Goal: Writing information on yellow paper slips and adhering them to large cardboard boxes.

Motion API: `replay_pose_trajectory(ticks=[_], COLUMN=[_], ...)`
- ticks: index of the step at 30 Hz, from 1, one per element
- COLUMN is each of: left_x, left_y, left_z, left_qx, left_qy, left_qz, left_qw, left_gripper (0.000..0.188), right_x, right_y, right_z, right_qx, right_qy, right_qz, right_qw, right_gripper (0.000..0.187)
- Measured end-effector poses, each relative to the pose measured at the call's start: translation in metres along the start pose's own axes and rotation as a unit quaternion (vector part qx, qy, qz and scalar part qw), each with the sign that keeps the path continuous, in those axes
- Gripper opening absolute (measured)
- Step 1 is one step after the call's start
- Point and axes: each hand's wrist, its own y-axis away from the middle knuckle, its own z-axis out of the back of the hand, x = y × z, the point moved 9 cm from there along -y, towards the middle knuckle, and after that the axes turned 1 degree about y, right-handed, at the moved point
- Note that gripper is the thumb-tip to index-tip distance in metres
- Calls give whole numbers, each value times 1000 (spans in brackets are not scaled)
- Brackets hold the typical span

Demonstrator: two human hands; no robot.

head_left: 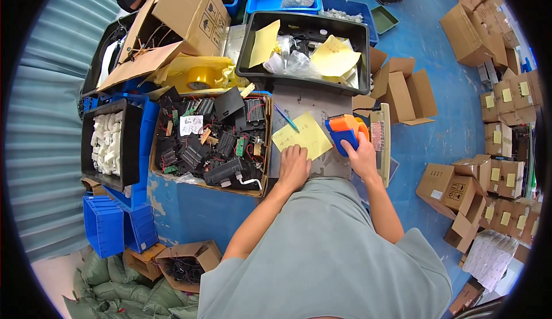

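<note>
On the grey work surface [330, 105] lies a yellow sheet of paper [312, 132] with handwriting. A blue pen [286, 116] rests across its upper left part. My left hand [294, 166] lies on the sheet's near edge, fingers pointing away from me and slightly bent, with nothing seen in them. Just right of the paper, my right hand [362, 157] is closed around a blue and orange tape dispenser [344, 129]. An orange roll shows at its right side. The fingers under the dispenser are partly hidden.
Left of the paper stands a carton [264, 169] of black battery holders. A black bin [362, 60] with yellow papers and plastic bags is beyond it. A beige device [384, 125] stands to the right. Farther left is a bin of white parts [108, 142]; open cartons [402, 92] stand right.
</note>
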Motion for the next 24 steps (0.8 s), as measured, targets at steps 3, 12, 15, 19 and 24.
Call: replay_pose_trajectory(ticks=[3, 12, 15, 19, 24], left_x=[6, 35, 42, 43, 66], left_y=[-9, -31, -28, -19, -17], left_z=[-1, -2, 0, 1, 8], left_qx=[-32, -106, -125, -112, -34], left_qy=[14, 24, 35, 23, 90], left_qz=[17, 112, 141, 140, 317], left_qw=[999, 988, 982, 983, 944], left_gripper=[30, 24, 24, 32, 39], right_x=[-10, -14, -14, -11, -7], right_y=[2, 10, 9, 10, 11], right_z=[1, 8, 7, 10, 6], right_qx=[13, 22, 24, 36, 46], right_qy=[-9, -93, -94, -100, -97], right_qz=[-16, -40, -38, -64, -31], right_qw=[1000, 995, 995, 992, 994], right_gripper=[34, 25, 24, 25, 31])
